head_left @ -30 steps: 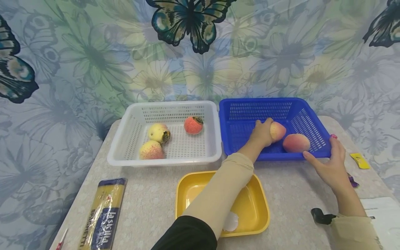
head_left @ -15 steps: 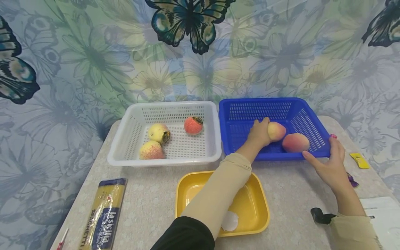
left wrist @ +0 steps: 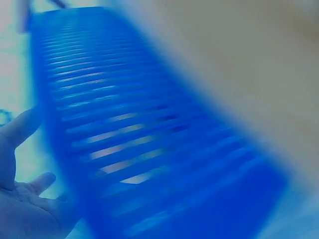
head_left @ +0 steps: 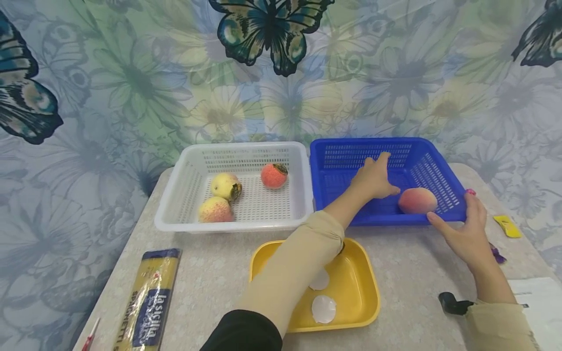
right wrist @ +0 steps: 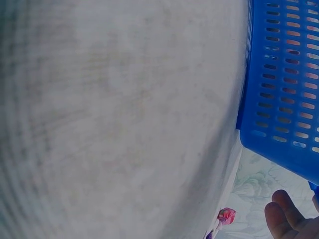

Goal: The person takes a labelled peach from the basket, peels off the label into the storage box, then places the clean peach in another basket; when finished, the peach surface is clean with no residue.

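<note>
My left hand (head_left: pixel 373 179) is inside the blue basket (head_left: pixel 448 183), its fingers spread and its thumb stretched to the right. No fruit shows in its grasp. In the left wrist view the left hand (left wrist: pixel 25 199) appears with parted fingers beside the slotted blue wall. Just right of the thumb a pinkish peach (head_left: pixel 417 201) lies on the basket's floor. My right hand (head_left: pixel 470 243) holds the basket's front right corner, thumb on the front rim and fingers at the side rim. Two of the right hand's fingers (right wrist: pixel 284 209) show below the basket wall in the right wrist view.
A white basket (head_left: pixel 173 195) adjoins on the left, holding a red fruit (head_left: pixel 274 176), a yellow fruit (head_left: pixel 225 185) and a speckled fruit (head_left: pixel 215 209). In front are a yellow tray (head_left: pixel 357 292) with white discs, a spaghetti packet (head_left: pixel 149 302) and a black pipe-shaped object (head_left: pixel 454 303).
My left hand gripped a second peach in the blue basket; now its fingers are spread and that peach no longer shows. The left forearm has shifted slightly left. My right hand stays at the corner.
</note>
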